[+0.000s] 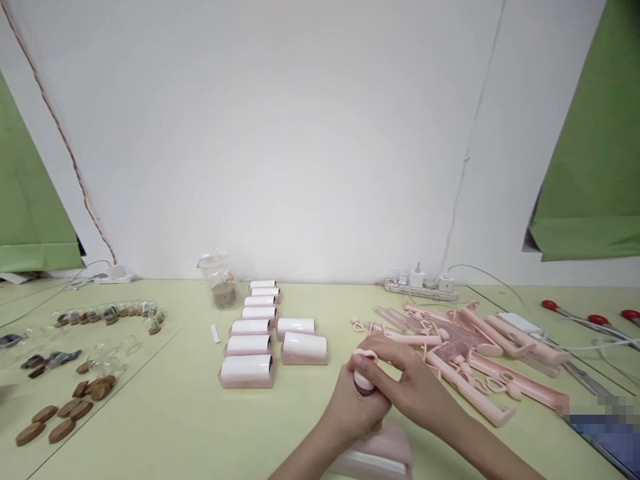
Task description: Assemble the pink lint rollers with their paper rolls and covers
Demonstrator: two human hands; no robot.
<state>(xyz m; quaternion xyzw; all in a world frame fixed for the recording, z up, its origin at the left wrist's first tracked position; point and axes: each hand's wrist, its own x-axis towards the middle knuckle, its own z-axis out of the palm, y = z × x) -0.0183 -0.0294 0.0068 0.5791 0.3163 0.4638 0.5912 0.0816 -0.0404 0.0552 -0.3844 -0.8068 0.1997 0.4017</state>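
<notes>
My left hand is closed around a small pink plastic piece with a rounded, loop-like top and a darker underside. From the right, my right hand lies against the left, its thumb pressed on the piece; most of that piece is hidden by the fingers. Just under my wrists rests a pink holder with a white strip along it, partly covered. To the right lies a pile of pink plastic parts: long troughs, heart-shaped loops and clear pieces. Left of my hands, several white rolls sit in pinkish translucent holders.
A clear bag with brown contents stands near the wall. Wooden discs and small glass domes lie at the left. A power strip with plugs, red-handled tools and a phone are on the right.
</notes>
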